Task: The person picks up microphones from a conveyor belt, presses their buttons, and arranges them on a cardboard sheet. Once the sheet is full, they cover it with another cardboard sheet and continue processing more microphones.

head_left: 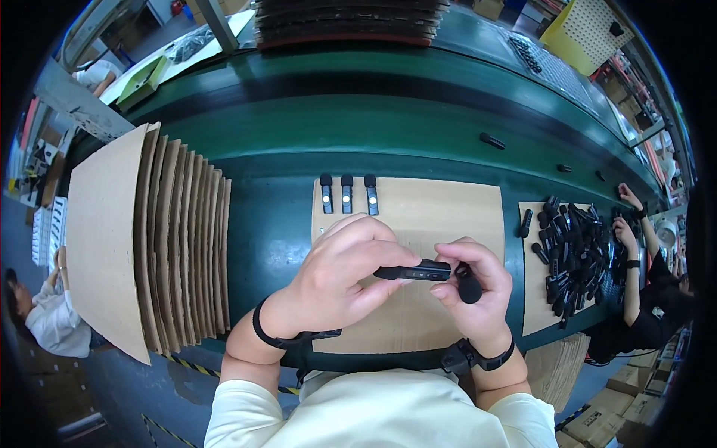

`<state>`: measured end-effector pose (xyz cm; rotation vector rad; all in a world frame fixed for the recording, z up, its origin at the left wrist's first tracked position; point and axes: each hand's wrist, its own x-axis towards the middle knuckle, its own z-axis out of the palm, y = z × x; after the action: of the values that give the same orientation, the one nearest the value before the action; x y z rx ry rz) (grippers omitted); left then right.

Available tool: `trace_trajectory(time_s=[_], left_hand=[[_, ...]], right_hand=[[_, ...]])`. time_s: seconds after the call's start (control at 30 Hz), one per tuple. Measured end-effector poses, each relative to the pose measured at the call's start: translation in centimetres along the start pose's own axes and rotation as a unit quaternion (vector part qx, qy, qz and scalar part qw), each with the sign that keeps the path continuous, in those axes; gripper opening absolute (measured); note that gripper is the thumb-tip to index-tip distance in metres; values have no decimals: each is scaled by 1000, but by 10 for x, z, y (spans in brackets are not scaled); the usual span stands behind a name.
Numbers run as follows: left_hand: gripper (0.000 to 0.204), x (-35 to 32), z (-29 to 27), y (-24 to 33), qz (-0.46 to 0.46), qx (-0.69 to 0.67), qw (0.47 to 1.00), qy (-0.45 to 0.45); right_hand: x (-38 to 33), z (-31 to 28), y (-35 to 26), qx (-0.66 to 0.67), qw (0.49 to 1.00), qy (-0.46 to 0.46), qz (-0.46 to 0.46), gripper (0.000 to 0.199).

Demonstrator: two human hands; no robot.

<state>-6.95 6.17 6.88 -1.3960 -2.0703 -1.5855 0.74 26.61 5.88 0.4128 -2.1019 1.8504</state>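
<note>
1. Slim black device [426, 270], with small pale marks along its side, is held crosswise over the middle of the cardboard sheet [441, 205].
2. Left hand [347, 265], above the left half of the cardboard sheet, pinches the device narrowly between thumb and fingers.
3. Right hand [482, 291], above the right part of the cardboard sheet, curls round a small round-ended black piece [470, 289]; its fingertips are just beside the device's end, though I cannot tell whether they touch it.
4. Three black units [347, 192] lie side by side on the cardboard sheet's far left corner, each with a dark rounded head and a pale dot.
5. Dark green bench [269, 198] carries the cardboard sheet; a thick row of cardboard boards [179, 246] stands to the sheet's left.
6. Heap of black units [571, 254] lies to the right of the cardboard sheet, and a co-worker's hand [626, 233] is beside it.
7. Dark part [493, 140] lies beyond the cardboard sheet on a green belt [314, 127].
</note>
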Motion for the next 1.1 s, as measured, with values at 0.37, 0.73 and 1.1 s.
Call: trace_trajectory(time_s=[0.37, 0.73, 1.1], left_hand=[[33, 1, -9, -9, -186, -124, 974, -44], [24, 35, -15, -67, -331, -62, 941, -36], [19, 61, 15, -109, -388, 87, 903, -160]], right_hand=[[4, 0, 1, -117, 992, -8, -50, 26], [-22, -23, 14, -98, 993, -15, 57, 41], [-35, -45, 13, -94, 993, 5, 67, 35]])
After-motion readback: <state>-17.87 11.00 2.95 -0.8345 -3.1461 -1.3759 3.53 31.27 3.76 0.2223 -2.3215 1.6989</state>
